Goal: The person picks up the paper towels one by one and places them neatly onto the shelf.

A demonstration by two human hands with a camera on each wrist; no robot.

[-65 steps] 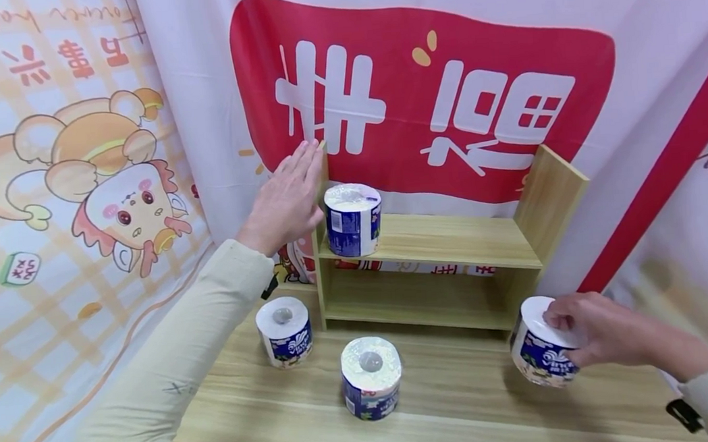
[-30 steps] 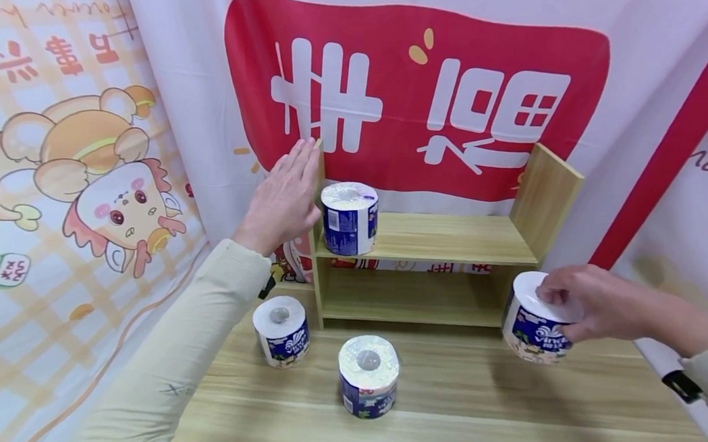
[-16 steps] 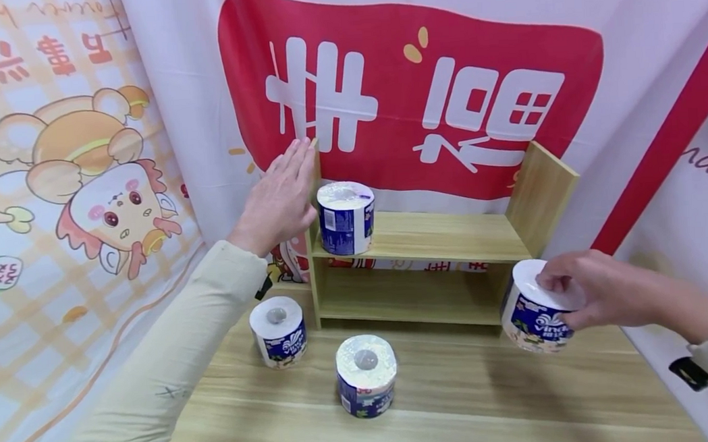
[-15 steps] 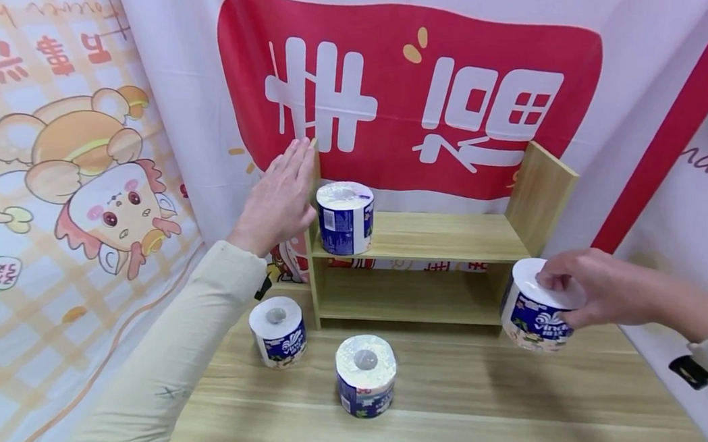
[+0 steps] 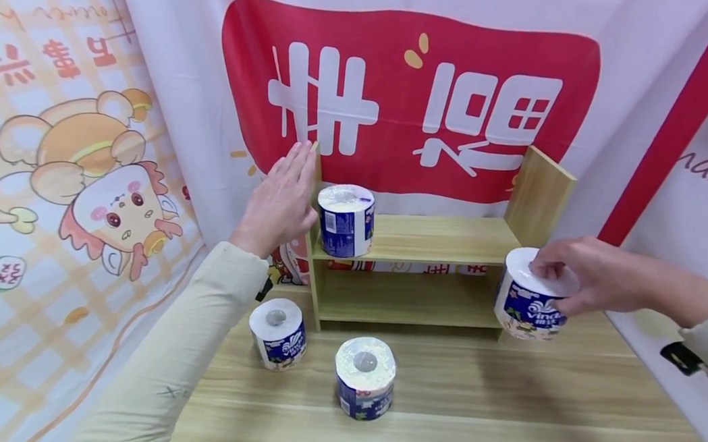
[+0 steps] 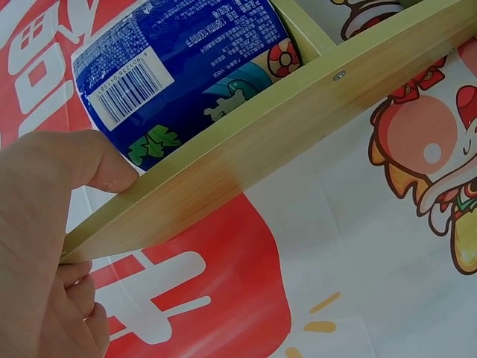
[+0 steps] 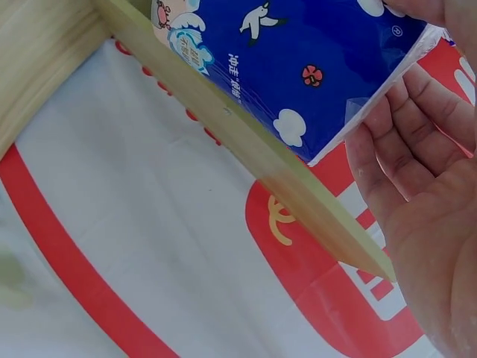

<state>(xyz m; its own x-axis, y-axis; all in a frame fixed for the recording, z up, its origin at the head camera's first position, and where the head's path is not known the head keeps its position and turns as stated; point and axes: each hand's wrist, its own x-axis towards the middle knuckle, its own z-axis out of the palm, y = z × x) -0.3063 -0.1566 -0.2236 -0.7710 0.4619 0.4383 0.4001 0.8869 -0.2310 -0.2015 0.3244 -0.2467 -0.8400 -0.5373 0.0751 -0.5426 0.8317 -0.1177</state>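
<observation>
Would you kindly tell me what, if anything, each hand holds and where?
The right hand grips a toilet roll by its upper end; the left hand holds the wooden shelf by its left side panel's upper end.

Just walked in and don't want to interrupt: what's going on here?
A person's right hand holds a white cylindrical toilet paper roll in blue wrapping above the pale wooden table, near the right end of a two-tier pale wooden shelf. The left hand grips the shelf's left side panel. A second roll stands at the upper tier's left end; a third and fourth stand on the table.
</observation>
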